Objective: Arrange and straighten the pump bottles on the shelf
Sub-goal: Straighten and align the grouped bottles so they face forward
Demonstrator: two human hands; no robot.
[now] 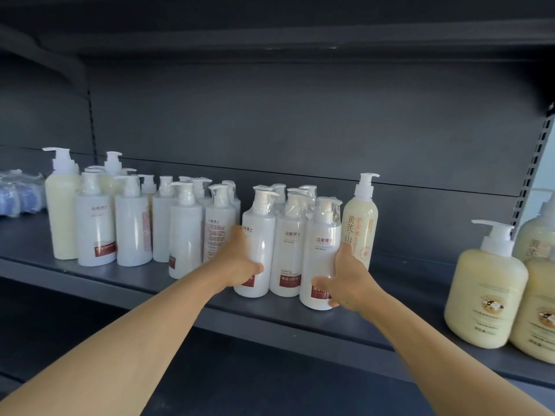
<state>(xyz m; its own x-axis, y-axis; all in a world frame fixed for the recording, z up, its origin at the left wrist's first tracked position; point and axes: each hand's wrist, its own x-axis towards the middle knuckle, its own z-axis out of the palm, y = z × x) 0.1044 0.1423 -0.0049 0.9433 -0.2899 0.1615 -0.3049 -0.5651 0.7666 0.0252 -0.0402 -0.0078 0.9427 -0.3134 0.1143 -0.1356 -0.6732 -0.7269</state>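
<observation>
Three white pump bottles with red labels stand side by side at the front of the dark shelf (126, 283). My left hand (240, 259) grips the left one (259, 235) from its left side. My right hand (345, 283) grips the right one (321, 253) from its right side, thumb across the front. The middle bottle (289, 247) stands between them, untouched. More white bottles stand behind this row. Left of my hands is a loose group of similar white bottles (132, 223), some turned different ways.
A tall cream bottle with orange lettering (360, 223) stands just right of my right hand. Wide cream pump bottles (486, 295) sit at the far right. Another tall cream bottle (61, 211) stands far left, beside blue wrapped packs (21, 193).
</observation>
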